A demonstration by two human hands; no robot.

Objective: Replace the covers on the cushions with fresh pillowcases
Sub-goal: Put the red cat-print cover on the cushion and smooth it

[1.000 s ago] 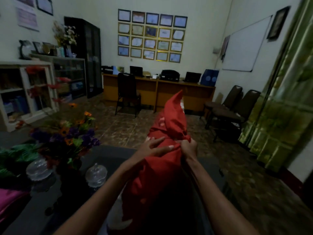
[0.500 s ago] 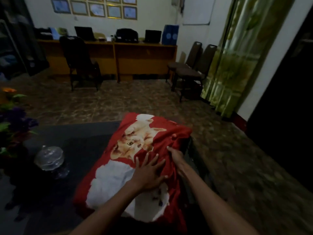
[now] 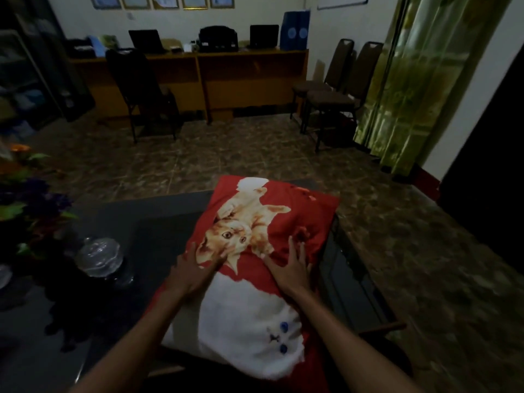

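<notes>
Since the bunching eased | left hand (image 3: 190,272), right hand (image 3: 290,272) now flat, fingers spread | cushion (image 3: 263,279).

Matt cloth cushion (image 3: 272,222), glossy dark table (image 3: 158,217).

No legible text on the framed wall papers (image 3: 166,0) or blue folders (image 3: 295,31).

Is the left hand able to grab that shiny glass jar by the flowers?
Probably yes. The left hand lies flat on the red cushion, holding nothing, and only bare dark table lies between it and the glass jar.
</notes>
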